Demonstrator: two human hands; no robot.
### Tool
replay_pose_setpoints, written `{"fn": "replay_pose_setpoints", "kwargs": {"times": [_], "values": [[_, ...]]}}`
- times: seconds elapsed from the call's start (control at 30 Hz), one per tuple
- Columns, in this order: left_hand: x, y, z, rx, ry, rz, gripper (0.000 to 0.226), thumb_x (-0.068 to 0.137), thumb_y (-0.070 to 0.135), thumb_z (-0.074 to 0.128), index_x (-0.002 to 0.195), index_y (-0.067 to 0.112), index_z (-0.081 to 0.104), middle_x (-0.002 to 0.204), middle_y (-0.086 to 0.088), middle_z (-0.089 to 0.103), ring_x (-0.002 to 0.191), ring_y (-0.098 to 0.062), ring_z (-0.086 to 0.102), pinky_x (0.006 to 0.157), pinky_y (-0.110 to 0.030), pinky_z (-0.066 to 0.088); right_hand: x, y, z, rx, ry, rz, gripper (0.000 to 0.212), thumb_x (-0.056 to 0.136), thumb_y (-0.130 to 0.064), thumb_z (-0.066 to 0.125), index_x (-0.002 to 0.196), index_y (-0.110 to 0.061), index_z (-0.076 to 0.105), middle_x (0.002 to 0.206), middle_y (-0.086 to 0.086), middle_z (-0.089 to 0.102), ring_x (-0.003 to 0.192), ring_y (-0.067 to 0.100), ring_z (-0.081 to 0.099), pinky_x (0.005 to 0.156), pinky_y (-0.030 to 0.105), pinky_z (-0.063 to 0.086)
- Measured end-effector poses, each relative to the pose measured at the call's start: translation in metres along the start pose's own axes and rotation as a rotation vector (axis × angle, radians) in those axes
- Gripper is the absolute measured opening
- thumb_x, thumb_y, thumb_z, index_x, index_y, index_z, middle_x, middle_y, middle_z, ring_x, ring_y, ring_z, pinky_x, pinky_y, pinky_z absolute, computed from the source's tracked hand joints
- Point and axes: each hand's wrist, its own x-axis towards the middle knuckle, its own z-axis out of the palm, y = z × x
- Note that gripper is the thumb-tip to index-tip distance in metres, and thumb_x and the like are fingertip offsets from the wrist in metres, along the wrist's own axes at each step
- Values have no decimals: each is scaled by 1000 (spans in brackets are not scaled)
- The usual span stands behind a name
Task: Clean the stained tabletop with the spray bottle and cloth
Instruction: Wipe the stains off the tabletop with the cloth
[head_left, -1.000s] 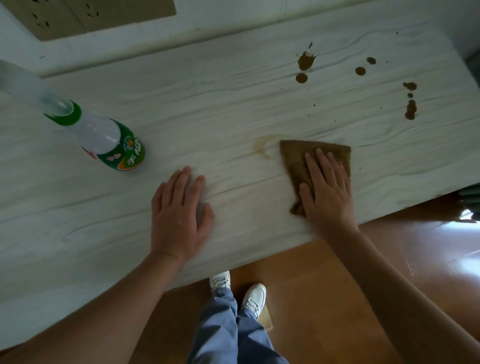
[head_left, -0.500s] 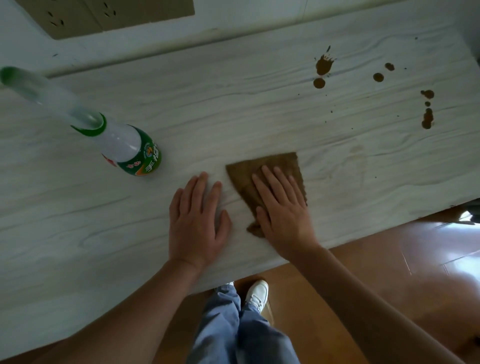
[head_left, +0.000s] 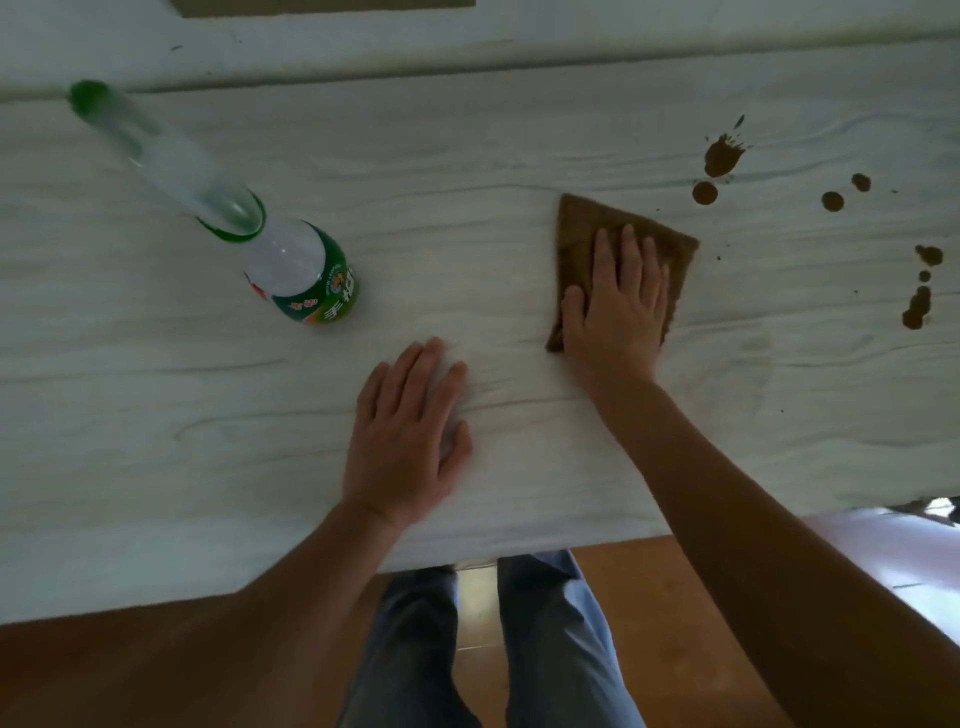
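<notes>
Right hand (head_left: 618, 306) lies flat, fingers spread, pressing the brown cloth (head_left: 582, 234) (stains (head_left: 719, 156) far right); left hand (head_left: 408, 441) flat, open on the tabletop (head_left: 156, 415).

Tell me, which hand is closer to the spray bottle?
The left hand. It lies flat on the tabletop, just right of and nearer the person than the spray bottle. The right hand presses the brown cloth farther right.
</notes>
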Motion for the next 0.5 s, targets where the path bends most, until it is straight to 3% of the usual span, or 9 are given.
{"fn": "replay_pose_setpoints", "kwargs": {"times": [0.13,0.27,0.5], "values": [[0,1,-2,6,-2,1,58,99,41,45,150,15,47,164,-14,35,153,-32,30,124,-51,24,10,-28,9,-6,-32,-283,61,99,-35,39,156,-12,34,164,14,26,153,34,18,126,48,8],[0,3,-3,25,-21,-19,58,98,41,46,151,15,47,165,-12,33,154,-30,29,125,-50,22,12,-10,4,-27,-107,-548,60,101,-35,39,157,-15,31,165,10,25,154,28,17,126,45,11],[0,4,-6,22,-18,-31,57,96,39,50,148,15,53,164,-12,37,153,-30,32,124,-50,25,51,-6,-1,7,-86,-483,60,101,-34,42,157,-17,30,166,7,23,154,25,15,127,42,10]]}}
